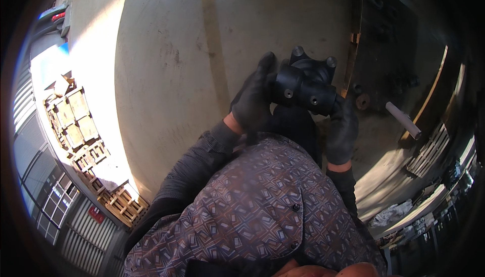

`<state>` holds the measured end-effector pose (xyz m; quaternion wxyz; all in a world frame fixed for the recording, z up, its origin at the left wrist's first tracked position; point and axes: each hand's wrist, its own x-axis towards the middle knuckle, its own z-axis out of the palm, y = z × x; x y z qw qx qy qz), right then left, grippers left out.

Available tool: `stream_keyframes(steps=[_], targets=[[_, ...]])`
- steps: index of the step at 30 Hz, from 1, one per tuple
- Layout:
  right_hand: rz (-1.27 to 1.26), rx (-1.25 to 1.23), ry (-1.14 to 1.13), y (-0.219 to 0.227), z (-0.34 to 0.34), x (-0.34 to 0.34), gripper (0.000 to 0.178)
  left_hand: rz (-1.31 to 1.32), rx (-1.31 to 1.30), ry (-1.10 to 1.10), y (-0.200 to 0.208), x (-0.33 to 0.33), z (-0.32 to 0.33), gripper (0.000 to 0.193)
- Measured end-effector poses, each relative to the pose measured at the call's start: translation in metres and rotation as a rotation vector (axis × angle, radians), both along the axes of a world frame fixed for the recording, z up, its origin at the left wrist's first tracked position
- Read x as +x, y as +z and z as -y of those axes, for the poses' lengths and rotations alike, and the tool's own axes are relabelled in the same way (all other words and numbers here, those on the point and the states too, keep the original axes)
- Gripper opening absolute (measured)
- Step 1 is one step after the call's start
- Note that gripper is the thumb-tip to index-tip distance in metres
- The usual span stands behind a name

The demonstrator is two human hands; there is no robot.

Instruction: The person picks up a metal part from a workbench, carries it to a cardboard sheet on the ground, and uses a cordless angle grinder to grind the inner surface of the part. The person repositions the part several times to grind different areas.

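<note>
Holds a black cylindrical part (300, 87) just right of the frame's centre, gripping its left end with the fingers of the left hand (252, 97) and its right end with the fingers of the right hand (343, 130), both gloved. To the left and above, wide room over the floor (166, 49), reaching to a sunlit strip (98, 70) in the left of the frame. Tighter room to the right: close by the right hand, a wooden edge (349, 65) along a dark area, and farther right a pale tube (403, 120).
</note>
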<state>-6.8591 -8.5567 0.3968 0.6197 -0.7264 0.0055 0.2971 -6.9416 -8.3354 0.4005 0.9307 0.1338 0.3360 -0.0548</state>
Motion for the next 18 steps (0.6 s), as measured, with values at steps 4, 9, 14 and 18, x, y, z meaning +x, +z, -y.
stream_keyframes(steps=[4,9,14,18], targets=[[0.063,-0.115,0.086,-0.002,0.006,0.007,0.058,0.021,0.037,0.048,-0.009,-0.004,0.011,0.084],[0.121,-0.183,0.17,-0.006,0.013,0.011,0.055,0.003,0.103,0.166,-0.026,-0.006,0.023,0.074],[0.059,-0.141,0.157,-0.009,0.015,0.013,0.056,0.017,0.17,0.156,-0.044,-0.019,0.029,0.062],[0.13,-0.196,0.23,-0.011,0.014,0.017,0.057,0.101,0.614,-0.161,-0.061,-0.028,0.023,0.047]])
